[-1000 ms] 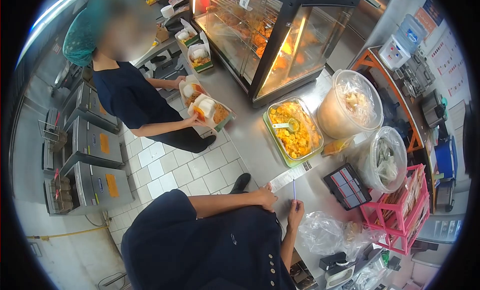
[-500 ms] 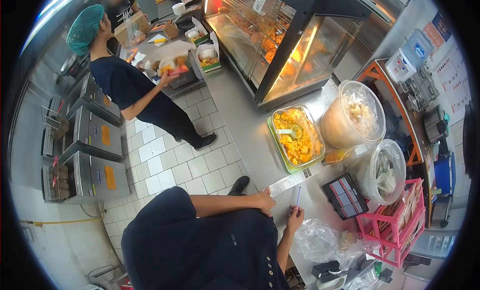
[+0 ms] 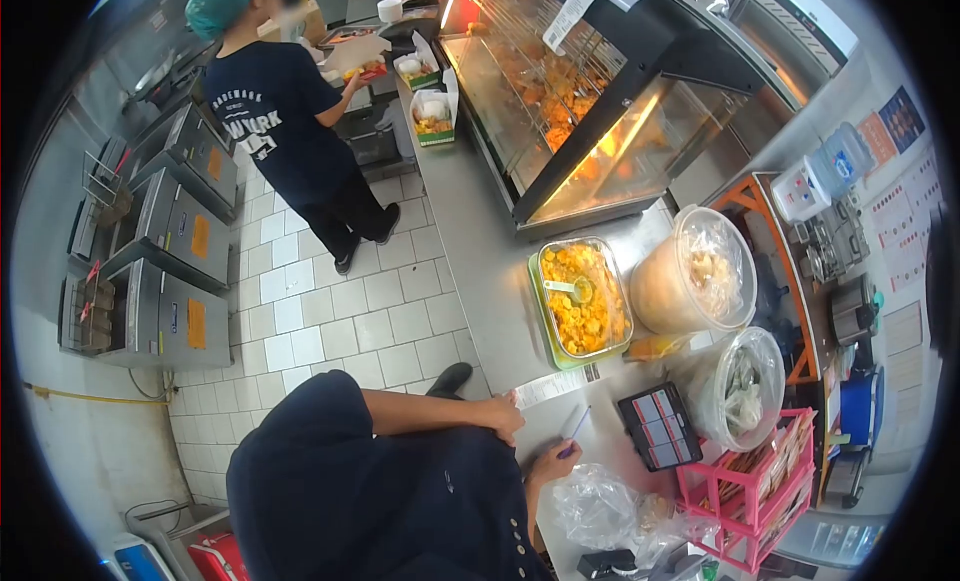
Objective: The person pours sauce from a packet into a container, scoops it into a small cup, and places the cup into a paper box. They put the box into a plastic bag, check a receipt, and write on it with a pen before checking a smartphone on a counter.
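Trouble here would most likely come from the receipt, I think: this thin slip lies flat on the steel worktop and only its near end is under the left hand, so if that hand lifts while the pen pushes on it, the paper may slide or wrinkle and the writing go wrong. The green tray of yellow food stands just beyond the receipt, and a loose slip could drift against its edge and take grease. On the other side of the receipt from the tray, a crumpled clear plastic bag lies near the right hand and could catch the wrist. The left forearm comes across the body, palm down, with the fingers curled loosely on the receipt's end, pressing and not closing around anything. The right hand is low beside the receipt, its grip pinching the pen, which leans with its point toward the paper. A co-worker is well apart from the receipt.
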### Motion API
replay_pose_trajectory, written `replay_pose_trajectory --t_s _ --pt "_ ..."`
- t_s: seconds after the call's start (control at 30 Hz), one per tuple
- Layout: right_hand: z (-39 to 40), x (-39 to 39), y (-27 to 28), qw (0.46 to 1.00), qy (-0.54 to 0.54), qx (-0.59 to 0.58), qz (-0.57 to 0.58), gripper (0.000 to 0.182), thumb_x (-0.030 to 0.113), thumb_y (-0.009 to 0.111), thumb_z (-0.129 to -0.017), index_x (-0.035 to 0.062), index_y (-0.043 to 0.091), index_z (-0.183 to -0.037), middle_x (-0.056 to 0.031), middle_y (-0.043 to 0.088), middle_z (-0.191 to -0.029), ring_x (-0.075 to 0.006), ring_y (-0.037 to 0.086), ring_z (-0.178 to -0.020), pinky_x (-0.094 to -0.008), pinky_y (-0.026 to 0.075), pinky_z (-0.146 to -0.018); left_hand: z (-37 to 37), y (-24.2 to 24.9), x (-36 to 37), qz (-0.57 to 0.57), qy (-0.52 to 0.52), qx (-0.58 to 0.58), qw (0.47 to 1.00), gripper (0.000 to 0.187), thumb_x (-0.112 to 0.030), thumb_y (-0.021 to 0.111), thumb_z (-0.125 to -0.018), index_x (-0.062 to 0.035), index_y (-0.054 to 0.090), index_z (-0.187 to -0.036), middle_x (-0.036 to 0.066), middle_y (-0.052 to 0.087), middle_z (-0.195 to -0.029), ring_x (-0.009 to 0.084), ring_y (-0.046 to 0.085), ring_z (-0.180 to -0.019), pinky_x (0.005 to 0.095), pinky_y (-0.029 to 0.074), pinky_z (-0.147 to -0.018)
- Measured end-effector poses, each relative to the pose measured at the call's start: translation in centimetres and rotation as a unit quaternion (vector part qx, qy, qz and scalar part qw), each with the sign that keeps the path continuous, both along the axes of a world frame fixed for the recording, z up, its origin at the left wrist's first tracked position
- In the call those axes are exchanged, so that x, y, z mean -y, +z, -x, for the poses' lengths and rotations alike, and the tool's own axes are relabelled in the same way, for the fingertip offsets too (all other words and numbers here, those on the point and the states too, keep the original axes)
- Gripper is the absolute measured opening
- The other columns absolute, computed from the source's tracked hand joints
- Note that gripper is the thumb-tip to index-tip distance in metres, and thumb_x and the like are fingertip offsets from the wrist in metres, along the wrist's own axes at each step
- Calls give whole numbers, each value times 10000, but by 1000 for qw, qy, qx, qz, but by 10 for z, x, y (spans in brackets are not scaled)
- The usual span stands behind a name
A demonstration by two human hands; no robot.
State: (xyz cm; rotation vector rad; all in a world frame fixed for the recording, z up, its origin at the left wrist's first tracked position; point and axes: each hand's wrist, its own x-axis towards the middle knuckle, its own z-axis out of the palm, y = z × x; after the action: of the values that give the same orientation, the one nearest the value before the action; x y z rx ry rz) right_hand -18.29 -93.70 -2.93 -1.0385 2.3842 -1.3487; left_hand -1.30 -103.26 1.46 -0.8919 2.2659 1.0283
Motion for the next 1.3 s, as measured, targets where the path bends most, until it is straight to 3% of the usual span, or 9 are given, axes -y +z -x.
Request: replay_pose_trajectory --t_s 0.03,0.07,0.23,0.43,0.53,0.63,0.73,0.93,1.3 --pt "-4 1 4 996 -6 -88 -13 269 245 579 -995 -23 590 -1001 -151 642 -926 -226 630 -794 -351 496 -681 -3 4 0 -13 7 4 1000 709 -580 658 -820 -45 621 -1283 259 559 -1354 472 408 -1353 585 394 -1040" --pt "-5 2 8 994 -16 -95 -45 251 227 601 -961 -21 609 -999 -163 626 -958 -295 590 -889 -420 475 -788 -8 8 -1 10 14 -13 1000 707 -575 657 -823 -72 597 -1317 267 488 -1411 461 371 -1380 583 403 -1029" --pt "5 8 6 981 5 -182 -63 236 220 588 -937 -13 622 -960 -170 589 -974 -363 506 -973 -486 411 -879 -31 6 8 54 -3 -22 998 721 -554 644 -838 -196 483 -1443 286 156 -1597 410 192 -1484 565 422 -1009" --pt "1 12 14 982 6 -180 -65 239 210 591 -935 -27 620 -921 -174 576 -987 -358 503 -991 -483 403 -891 -39 4 20 7 -7 -43 999 740 -554 622 -857 -167 458 -1466 272 186 -1596 386 197 -1489 555 397 -1039" --pt "3 11 10 980 7 -186 -75 232 205 595 -925 -26 618 -929 -173 573 -983 -359 502 -990 -486 402 -891 -38 17 28 -15 -39 -8 999 748 -551 570 -905 -163 376 -1515 245 130 -1617 367 169 -1501 569 371 -1067" --pt "4 12 5 978 -1 -201 -62 247 231 585 -940 -14 611 -951 -177 575 -969 -366 498 -976 -485 397 -877 -37 13 31 -31 -44 -10 999 750 -549 571 -905 -150 383 -1511 257 130 -1612 379 173 -1497 565 373 -1070" --pt "3 13 2 978 -13 -200 -61 240 222 595 -933 -17 611 -947 -179 576 -970 -365 502 -979 -484 398 -883 -35 12 31 -19 -39 -21 999 728 -558 597 -874 -119 479 -1444 301 207 -1575 431 236 -1464 527 363 -1102" --pt "1 15 6 978 -17 -197 -65 227 205 612 -916 -20 618 -949 -184 582 -978 -364 508 -993 -480 400 -895 -29 8 30 -25 -29 -18 999 746 -574 600 -868 -77 501 -1416 326 198 -1566 446 230 -1463 532 379 -1089" --pt "3 17 4 977 -7 -201 -71 194 176 620 -884 -9 612 -940 -183 577 -974 -371 500 -990 -487 395 -893 -28 -2 27 -21 -14 -17 1000 753 -584 596 -864 -100 488 -1432 317 149 -1583 446 186 -1476 554 356 -1098"
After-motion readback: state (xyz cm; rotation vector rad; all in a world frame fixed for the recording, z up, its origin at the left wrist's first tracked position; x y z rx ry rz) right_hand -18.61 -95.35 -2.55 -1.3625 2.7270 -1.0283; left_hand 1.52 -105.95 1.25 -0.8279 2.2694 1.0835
